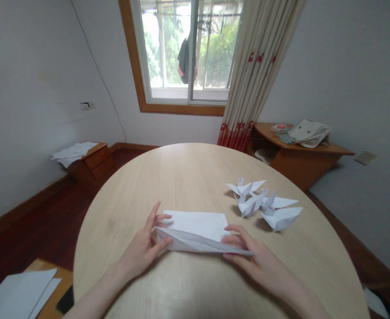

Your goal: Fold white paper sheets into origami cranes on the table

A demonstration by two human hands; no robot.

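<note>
A white sheet of paper [195, 221] lies near the front of the round wooden table [195, 177], its near side lifted and folded over toward the middle. My left hand [150, 239] grips the left end of the fold, thumb in front and fingers behind. At the right end, my right hand [248, 248] has its thumb below the flap and its fingers over the sheet, holding it too. Folded white paper cranes [281, 217] stand in a cluster to the right, beyond my right hand.
Loose paper sheets [18, 292] lie on a low surface at bottom left. More papers rest on a small cabinet [97, 161] by the left wall. A corner desk [301, 155] with a cloth bag [310, 133] stands at back right, beside a curtain [258, 66].
</note>
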